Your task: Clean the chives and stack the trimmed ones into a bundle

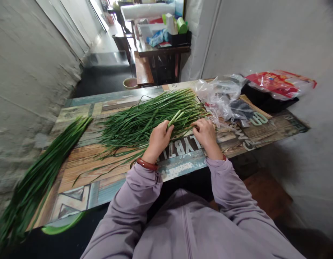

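Observation:
A loose heap of green chives (144, 118) lies across the middle of the patterned table (82, 172). My left hand (158, 139) is closed around a few chive stalks (175, 118) at their pale ends, lifted slightly off the heap. My right hand (205, 133) rests on the heap's right end with its fingers curled into the chives; what they pinch is hidden. A tidy bundle of chives (47, 165) lies apart along the table's left side, reaching past the near left corner.
Crumpled clear plastic bags (220, 95) and a red-printed bag (276, 82) on something black sit at the table's right end. A cluttered dark table (162, 46) and a bucket (130, 83) stand beyond. Walls close in left and right.

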`<state>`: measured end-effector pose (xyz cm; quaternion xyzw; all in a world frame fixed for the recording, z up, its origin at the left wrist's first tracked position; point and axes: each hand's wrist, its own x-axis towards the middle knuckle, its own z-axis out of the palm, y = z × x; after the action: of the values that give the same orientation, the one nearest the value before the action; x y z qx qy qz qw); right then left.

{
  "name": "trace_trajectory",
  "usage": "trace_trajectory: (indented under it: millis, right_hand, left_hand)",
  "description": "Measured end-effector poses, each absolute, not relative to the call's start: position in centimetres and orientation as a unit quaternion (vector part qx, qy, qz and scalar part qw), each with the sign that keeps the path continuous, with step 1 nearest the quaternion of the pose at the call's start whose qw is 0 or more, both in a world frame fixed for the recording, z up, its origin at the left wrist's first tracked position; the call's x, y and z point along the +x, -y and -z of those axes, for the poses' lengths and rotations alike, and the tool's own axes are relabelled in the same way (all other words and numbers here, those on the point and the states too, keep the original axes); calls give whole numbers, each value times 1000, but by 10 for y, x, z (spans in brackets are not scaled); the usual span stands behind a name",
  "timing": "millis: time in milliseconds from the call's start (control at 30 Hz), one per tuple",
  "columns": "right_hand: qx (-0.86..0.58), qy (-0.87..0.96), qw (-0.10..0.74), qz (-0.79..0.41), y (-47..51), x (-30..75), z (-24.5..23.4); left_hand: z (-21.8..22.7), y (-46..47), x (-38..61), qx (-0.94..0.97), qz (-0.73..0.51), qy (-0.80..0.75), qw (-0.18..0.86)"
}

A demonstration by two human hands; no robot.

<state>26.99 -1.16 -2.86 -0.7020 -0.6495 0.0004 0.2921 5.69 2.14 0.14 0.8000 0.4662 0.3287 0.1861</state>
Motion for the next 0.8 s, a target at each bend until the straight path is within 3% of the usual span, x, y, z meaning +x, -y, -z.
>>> trace_trajectory:
  millis: [167, 333, 433, 633, 800]
  right_hand:
    - [-681, 665, 305, -27, 12, 271, 27]
    - [-588, 619, 461, -242, 7, 269, 32]
    - [-571, 548, 513, -332, 7, 266, 32]
    - [-563, 517, 541, -350, 8, 263, 28]
    - [-558, 528, 544, -339, 9, 261, 26]
  left_hand:
    - [0, -23, 58, 809, -358, -427, 187]
    - [-2, -23, 58, 796, -376, -435, 191]
    - [-4, -23, 58, 789, -397, -430, 185]
    - [-7, -21, 57, 750, -454, -453, 161]
    - [-7, -17, 60, 782, -401, -429, 211]
